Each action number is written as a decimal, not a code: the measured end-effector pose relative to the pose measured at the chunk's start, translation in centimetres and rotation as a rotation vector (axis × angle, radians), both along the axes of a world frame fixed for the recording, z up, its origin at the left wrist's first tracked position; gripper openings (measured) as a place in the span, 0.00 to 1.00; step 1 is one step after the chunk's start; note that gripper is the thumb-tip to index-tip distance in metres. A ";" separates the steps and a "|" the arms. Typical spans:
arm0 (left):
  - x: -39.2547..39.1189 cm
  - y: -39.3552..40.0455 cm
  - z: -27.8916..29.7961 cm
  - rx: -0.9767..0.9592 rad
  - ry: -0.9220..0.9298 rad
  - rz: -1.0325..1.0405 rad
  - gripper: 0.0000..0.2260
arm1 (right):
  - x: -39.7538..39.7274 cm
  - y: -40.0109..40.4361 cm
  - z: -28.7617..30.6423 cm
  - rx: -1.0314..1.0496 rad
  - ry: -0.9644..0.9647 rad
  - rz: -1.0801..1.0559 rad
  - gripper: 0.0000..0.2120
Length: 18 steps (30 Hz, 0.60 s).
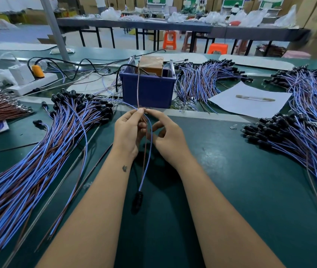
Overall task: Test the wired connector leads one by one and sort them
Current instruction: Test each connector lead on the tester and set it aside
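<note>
I've got the lead [147, 144] pinched at its wire ends by both left hand [128, 132] and right hand [165, 136] over the mat, plug [138, 198] dangling below; risk: ends slip off the tester [147, 86] probe wire, giving a false fail and a mis-sort.

1. The lead [147, 151] I hold has a blue and a brown wire. It hangs down between my wrists, and its black connector [138, 200] dangles above the mat.
2. A big pile [37, 151] of blue-brown leads fans across the mat on my left, black connectors at the far end.
3. More piles lie right: one [198, 82] beside the blue box, one [308, 84] far right, one [289, 140] nearer me.
</note>
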State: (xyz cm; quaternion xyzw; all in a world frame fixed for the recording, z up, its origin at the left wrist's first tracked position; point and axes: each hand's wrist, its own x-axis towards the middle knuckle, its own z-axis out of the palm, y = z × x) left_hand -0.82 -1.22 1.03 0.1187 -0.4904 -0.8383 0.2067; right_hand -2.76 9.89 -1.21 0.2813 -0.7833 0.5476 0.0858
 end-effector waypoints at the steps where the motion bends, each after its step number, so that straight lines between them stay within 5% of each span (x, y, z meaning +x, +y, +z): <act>1: -0.1 -0.1 0.0 0.021 -0.010 0.020 0.09 | 0.1 -0.1 0.0 -0.005 0.014 0.032 0.29; 4: -0.3 -0.5 -0.2 0.052 -0.037 0.058 0.12 | 0.2 -0.4 0.0 -0.029 -0.008 0.083 0.27; 9: -0.4 -0.4 -0.2 0.060 -0.034 0.070 0.10 | 0.4 0.1 0.6 -0.346 -0.145 0.090 0.09; 18: 0.8 0.3 -0.6 -0.126 -0.048 0.122 0.08 | 1.3 1.7 1.7 -0.787 -0.555 -0.090 0.07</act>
